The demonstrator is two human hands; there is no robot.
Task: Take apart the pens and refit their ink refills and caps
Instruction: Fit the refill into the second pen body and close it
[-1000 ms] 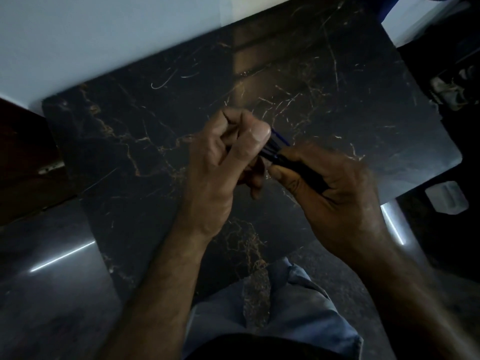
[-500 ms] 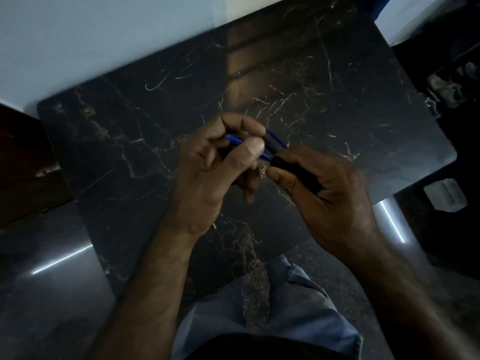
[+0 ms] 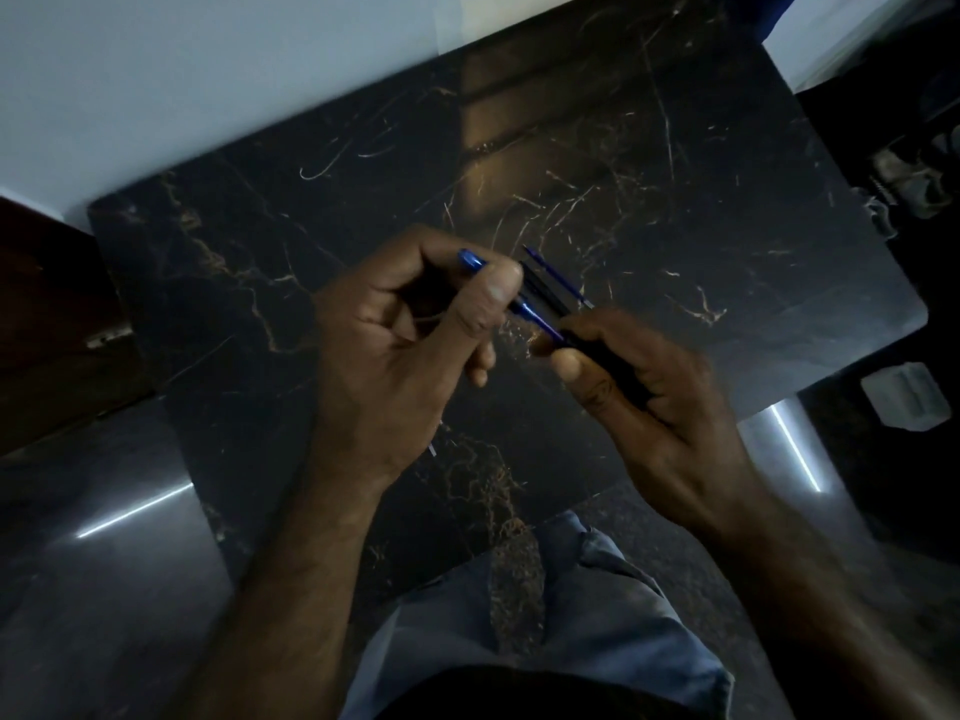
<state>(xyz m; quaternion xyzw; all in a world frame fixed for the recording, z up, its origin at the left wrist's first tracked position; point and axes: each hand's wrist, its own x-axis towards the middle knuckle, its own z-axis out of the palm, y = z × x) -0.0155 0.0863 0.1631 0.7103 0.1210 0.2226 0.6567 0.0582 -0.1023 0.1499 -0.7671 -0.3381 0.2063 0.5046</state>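
Note:
My left hand (image 3: pixel 410 345) pinches a blue pen part (image 3: pixel 524 309) between thumb and fingers; its blue end (image 3: pixel 470 260) sticks out past the thumb. A thin blue refill (image 3: pixel 548 328) runs from that part into a dark pen barrel (image 3: pixel 608 358) gripped in my right hand (image 3: pixel 649 392). Both hands hover above the black marble table (image 3: pixel 675 200). Behind the hands, further pen pieces (image 3: pixel 558 277), dark and blue, lie on the tabletop; I cannot tell them apart in the dim light.
A white wall (image 3: pixel 208 70) borders the table's far edge. A white plastic item (image 3: pixel 906 402) lies on the floor at the right, and dark clutter (image 3: pixel 914 184) sits beyond the table's right side. My blue-trousered knee (image 3: pixel 571 631) is below the table's near edge.
My hands have drawn apart: the left moved left with the blue part, and the blue refill now shows between it and the barrel in my right hand.

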